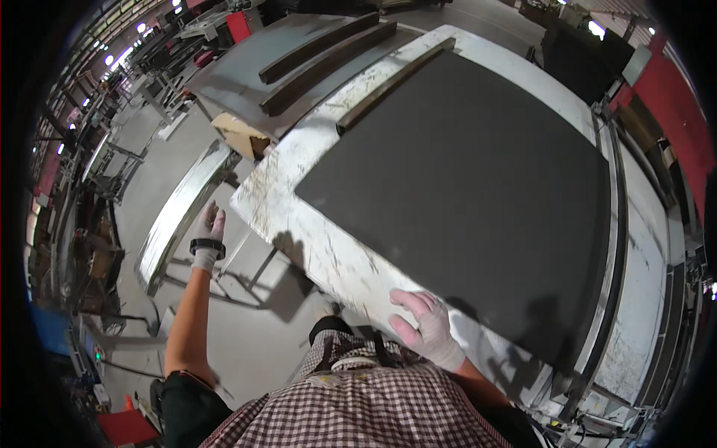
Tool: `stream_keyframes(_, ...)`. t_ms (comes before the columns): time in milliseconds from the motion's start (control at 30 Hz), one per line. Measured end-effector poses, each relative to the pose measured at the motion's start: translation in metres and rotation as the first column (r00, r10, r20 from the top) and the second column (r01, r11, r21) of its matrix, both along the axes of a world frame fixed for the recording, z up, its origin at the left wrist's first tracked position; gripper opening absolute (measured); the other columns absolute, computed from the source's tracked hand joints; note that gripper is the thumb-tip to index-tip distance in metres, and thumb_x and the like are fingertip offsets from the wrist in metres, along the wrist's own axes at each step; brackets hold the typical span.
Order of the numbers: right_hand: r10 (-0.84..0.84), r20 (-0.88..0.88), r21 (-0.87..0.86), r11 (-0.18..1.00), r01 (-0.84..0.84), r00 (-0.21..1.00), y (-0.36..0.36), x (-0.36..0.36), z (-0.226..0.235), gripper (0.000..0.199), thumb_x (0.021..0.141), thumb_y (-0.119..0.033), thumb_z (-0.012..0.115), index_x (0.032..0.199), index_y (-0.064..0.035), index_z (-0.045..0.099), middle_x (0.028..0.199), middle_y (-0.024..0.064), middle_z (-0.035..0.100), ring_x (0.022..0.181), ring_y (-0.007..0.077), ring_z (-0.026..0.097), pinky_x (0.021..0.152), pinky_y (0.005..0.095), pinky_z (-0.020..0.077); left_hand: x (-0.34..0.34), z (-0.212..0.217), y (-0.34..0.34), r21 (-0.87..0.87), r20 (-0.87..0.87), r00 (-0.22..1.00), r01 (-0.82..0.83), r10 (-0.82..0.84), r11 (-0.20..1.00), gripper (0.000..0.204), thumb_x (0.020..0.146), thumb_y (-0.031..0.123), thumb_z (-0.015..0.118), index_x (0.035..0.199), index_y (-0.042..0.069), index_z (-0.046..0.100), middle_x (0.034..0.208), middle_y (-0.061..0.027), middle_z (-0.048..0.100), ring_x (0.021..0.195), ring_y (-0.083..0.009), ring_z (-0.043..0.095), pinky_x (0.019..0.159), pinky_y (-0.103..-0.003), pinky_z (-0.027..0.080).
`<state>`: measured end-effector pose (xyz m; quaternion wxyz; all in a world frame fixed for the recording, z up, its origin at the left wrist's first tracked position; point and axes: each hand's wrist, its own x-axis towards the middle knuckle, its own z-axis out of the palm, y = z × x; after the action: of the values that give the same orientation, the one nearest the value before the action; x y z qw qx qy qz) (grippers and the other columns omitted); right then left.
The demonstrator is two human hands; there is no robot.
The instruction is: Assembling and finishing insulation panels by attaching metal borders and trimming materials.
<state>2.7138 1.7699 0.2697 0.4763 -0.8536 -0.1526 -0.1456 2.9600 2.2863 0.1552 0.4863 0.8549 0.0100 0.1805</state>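
A large dark grey sheet point(478, 194) lies flat on a white, scuffed table point(276, 201). Over the table's near edge hovers my right hand point(426, 325), in a pale glove with pinkish fingers. Its fingers are apart and slightly bent, with nothing in them; whether they touch the surface I cannot tell. My left hand point(211, 228), gloved alike and with a black band on the wrist, is stretched out past the table's left corner. It holds nothing, its fingers extended. Along the sheet's far left edge rests a dark bar point(396, 86).
Two more dark bars point(328, 67) lie on a grey-blue table point(239, 78) beyond. A long pale metal-topped bench point(183, 213) stands by my left hand. On the right, a dark rail point(616, 261) runs beside the sheet. A red panel point(676, 112) stands at the far right.
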Motion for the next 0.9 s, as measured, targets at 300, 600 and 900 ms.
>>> stream_keyframes(300,-0.650,-0.360,0.033,0.709,0.705,0.670,0.077,0.075,-0.048,0.032,0.079,-0.009,0.067,0.110,-0.0014,0.063,0.090,0.0093,0.068,0.080,0.0215,0.065,0.075,0.0329,0.0516,0.391,-0.009,-0.054,0.480,-0.166,0.985,0.049,0.035,0.876,0.090,0.073,0.039,0.077,0.143,0.004,0.034,0.140,-0.0207,0.043,0.130,-0.0359,0.041,0.108,-0.041,0.037)
stream_keyframes(600,-0.566,-0.226,-0.082,0.822,0.563,0.793,0.138,0.252,-0.004,0.035,0.081,-0.006,0.068,0.115,-0.0035,0.061,0.091,0.0097,0.068,0.082,0.0194,0.066,0.076,0.0298,0.0523,0.537,0.003,-0.059,0.686,-0.319,0.944,0.167,0.086,0.708,0.078,0.063,0.028,0.084,0.130,0.013,0.047,0.131,-0.0138,0.050,0.122,-0.0338,0.047,0.099,-0.044,0.046)
stream_keyframes(900,0.036,-0.662,0.495,0.770,0.402,0.748,0.249,0.470,-0.049,0.049,0.090,-0.023,0.064,0.131,0.0012,0.051,0.121,0.0104,0.061,0.111,0.0174,0.057,0.095,0.0310,0.0460,0.397,-0.038,-0.007,-0.348,-0.411,0.792,0.322,-0.452,0.880,0.053,0.062,0.023,0.084,0.103,-0.001,0.060,0.084,-0.0119,0.067,0.076,-0.0226,0.064,0.068,-0.036,0.054)
